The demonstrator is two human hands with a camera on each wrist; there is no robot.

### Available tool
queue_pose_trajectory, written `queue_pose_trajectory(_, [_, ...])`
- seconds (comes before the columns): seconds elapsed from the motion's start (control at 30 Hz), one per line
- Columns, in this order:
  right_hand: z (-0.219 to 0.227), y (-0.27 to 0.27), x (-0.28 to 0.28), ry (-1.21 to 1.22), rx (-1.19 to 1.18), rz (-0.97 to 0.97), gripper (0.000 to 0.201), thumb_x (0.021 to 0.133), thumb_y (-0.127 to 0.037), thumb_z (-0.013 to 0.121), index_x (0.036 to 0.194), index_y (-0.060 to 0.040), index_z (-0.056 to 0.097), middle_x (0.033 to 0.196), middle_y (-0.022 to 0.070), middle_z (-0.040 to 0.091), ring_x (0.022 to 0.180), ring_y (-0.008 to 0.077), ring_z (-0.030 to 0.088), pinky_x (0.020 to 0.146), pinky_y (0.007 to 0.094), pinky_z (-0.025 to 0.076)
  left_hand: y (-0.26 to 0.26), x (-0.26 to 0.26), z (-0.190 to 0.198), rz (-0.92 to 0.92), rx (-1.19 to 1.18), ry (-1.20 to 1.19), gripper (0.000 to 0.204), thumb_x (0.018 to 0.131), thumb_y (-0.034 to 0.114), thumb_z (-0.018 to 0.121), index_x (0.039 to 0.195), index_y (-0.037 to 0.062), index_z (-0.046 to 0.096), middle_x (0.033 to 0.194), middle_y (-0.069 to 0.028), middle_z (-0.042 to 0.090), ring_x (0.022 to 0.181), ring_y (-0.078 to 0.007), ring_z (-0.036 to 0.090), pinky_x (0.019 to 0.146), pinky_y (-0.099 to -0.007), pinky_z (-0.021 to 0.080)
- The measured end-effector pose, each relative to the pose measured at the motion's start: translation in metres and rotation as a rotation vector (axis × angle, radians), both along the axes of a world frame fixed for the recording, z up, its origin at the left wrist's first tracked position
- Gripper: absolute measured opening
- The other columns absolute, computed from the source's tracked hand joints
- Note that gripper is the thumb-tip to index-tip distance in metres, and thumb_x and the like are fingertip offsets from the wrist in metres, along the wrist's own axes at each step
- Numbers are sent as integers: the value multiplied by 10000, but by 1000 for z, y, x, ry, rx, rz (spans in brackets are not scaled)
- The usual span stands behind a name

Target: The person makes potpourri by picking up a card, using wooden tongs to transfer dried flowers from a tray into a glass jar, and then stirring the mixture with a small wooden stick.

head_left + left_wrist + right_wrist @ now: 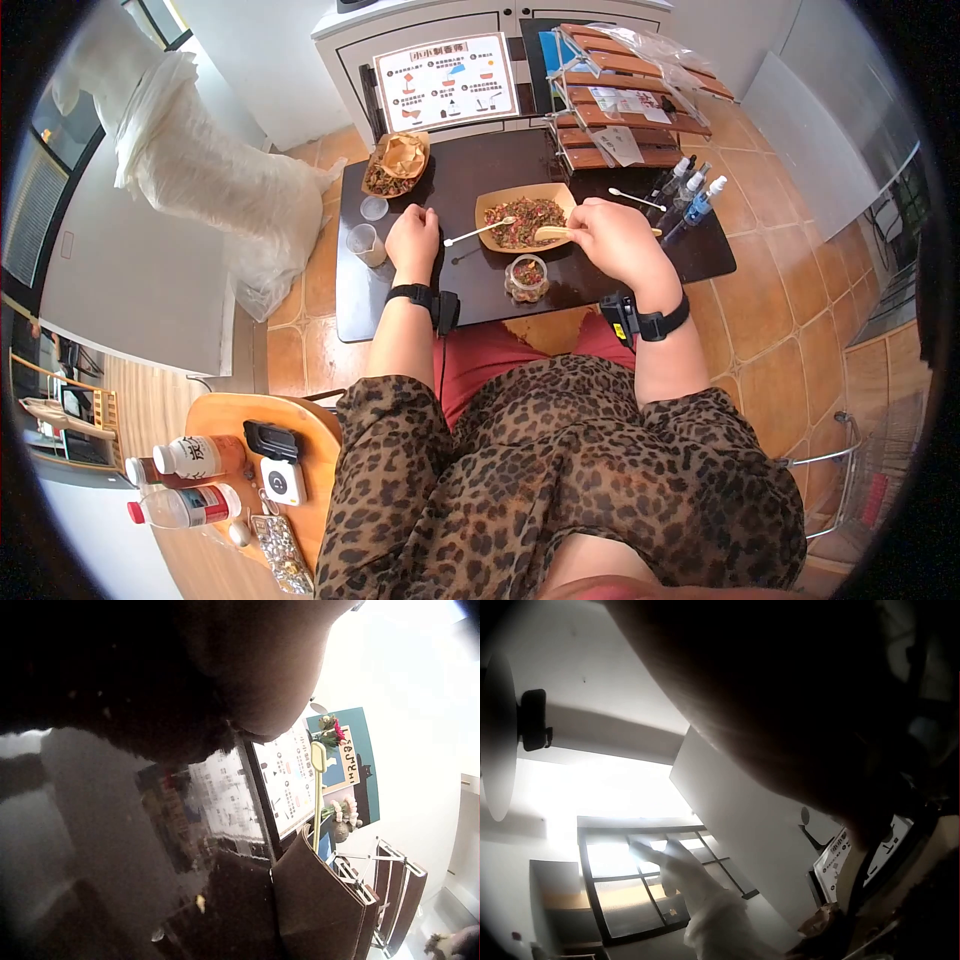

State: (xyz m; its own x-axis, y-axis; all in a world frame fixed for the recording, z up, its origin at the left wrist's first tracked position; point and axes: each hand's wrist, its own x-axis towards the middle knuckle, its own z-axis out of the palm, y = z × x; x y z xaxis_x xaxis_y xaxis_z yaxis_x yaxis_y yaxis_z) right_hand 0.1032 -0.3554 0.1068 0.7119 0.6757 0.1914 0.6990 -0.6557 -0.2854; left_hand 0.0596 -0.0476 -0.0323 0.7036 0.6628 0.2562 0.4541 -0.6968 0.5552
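Note:
My right hand (615, 240) pinches a pale wooden spoon (550, 234), its end in the dried, chopped plant mix (522, 212) of a brown paper tray (487, 203). A thin spoon (478, 232) leans across the tray's near left rim; the left wrist view shows this spoon (319, 787) sticking up past the tray wall (315, 900). To the left, my left hand (412, 238) rests on the dark table (460, 300) with fingers loosely curled and holds nothing. A small clear jar (527, 280) with similar mix stands in front of the tray.
Left of my left hand stand a clear plastic cup (366, 245) and a smaller cup (374, 208). Another paper tray (425, 150) is at the back left. Several spray bottles (703, 202) and a white-tipped stick (637, 199) lie right, below a slatted wooden rack (625, 95).

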Motion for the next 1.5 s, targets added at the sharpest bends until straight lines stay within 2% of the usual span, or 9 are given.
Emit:
queue_pose_trajectory(0.13, [0,1,-4,40,-31,90,120,855,-170,702,833,-52,697,846,147,682,832,356,673,743,448,530,0,0,1,2,-2,3,333,946,392,596,967,74,695,932,-153,734,918,-371,696,791,-467,533])
queue_pose_trajectory(0.23, [-5,1,-4,32,-46,123,119,849,-172,706,838,-54,701,824,149,678,826,356,675,740,451,532,0,0,0,0,-1,3,333,946,392,596,967,75,695,932,-153,735,917,-371,697,790,-467,533])
queue_pose_trajectory(0.33, [-5,2,-4,42,-48,110,128,847,-178,713,840,-50,703,829,154,679,826,357,677,742,453,534,1,0,0,-2,2,5,334,946,393,595,968,75,695,931,-155,735,914,-374,697,790,-469,533])
queue_pose_trajectory(0.53, [-15,5,3,-84,28,9,151,845,-178,722,840,-28,704,850,159,679,836,363,683,757,448,544,1,0,-1,-2,3,0,336,947,394,596,965,73,695,928,-157,734,912,-377,697,790,-470,534])
queue_pose_trajectory(0.63, [-38,5,16,-121,6,-35,162,841,-184,727,841,-23,710,868,160,683,843,358,692,754,449,553,1,0,-1,-3,3,-6,335,948,393,597,962,72,695,926,-157,734,912,-376,697,788,-471,534])
queue_pose_trajectory(0.73, [-55,9,26,-71,-131,-99,155,852,-194,731,914,-53,727,919,125,671,891,343,678,802,443,537,1,1,-1,-2,-1,0,335,948,392,598,958,72,695,924,-158,734,911,-375,697,785,-471,533])
queue_pose_trajectory(0.83, [-67,11,29,-132,-112,-70,159,835,-181,727,857,-25,717,905,163,694,847,353,704,746,449,565,1,1,-2,-2,3,-3,334,947,391,599,955,71,695,921,-158,733,910,-375,697,784,-471,534])
queue_pose_trajectory(1.5, [-80,19,34,-191,-94,-69,87,839,-113,652,835,-44,704,867,150,683,847,332,704,730,451,565,2,1,-4,-2,11,-16,333,947,393,595,933,72,682,900,-158,725,893,-380,693,768,-477,528])
